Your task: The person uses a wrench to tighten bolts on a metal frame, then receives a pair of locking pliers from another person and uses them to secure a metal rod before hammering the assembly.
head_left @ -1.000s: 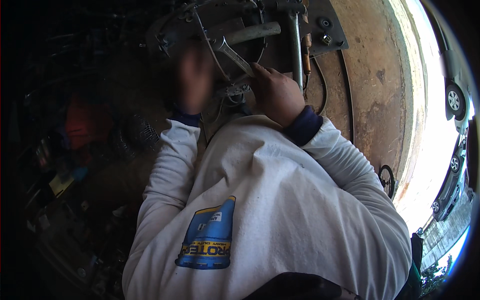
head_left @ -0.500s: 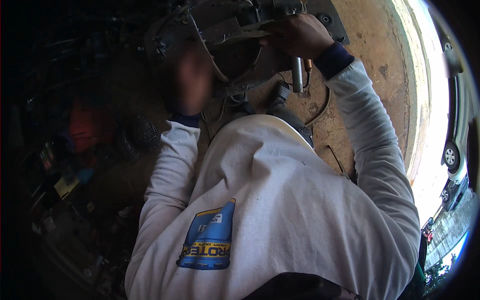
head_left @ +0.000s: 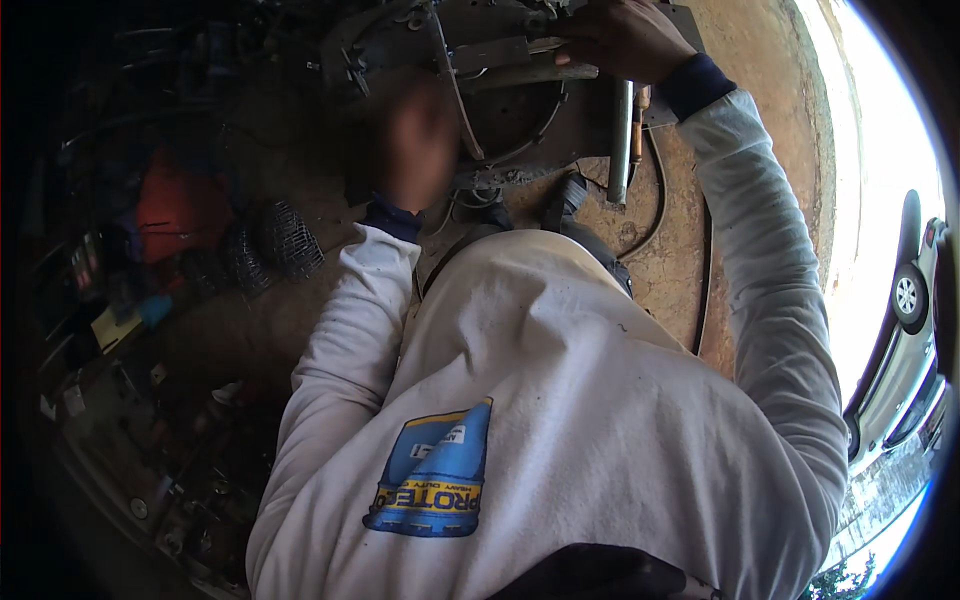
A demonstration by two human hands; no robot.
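Head view: your right hand (head_left: 625, 42) is near the upper edge, above a dark metal worktable (head_left: 588, 122), its fingers bent with their tips toward the left. One fingertip reaches the right part of a dull grey round metal tube (head_left: 530, 76), which lies roughly crosswise on the worktable; whether it presses on it or only hovers, you cannot tell. A pale, narrow metal piece (head_left: 546, 45) juts out at your fingertips just above the tube, and whether your fingers are clenched on it is hidden. Left of that piece lies a flat grey rectangular metal plate (head_left: 490, 53).

Your left hand (head_left: 415, 140) is at the near left of the worktable, badly blurred, so you cannot tell whether its fingers are closed or loose, or whether they hold anything. Just to its right runs a thin, slightly bent grey metal strip (head_left: 447, 85), and farther right a slender curved metal rod (head_left: 553, 112) arcs below the tube.

Below your right hand, a silvery straight metal pipe (head_left: 620, 145) points toward you, with a brown wooden-handled tool (head_left: 637, 125) beside it. A dark cable (head_left: 660, 190) curves over the stained brown floor (head_left: 765, 130).
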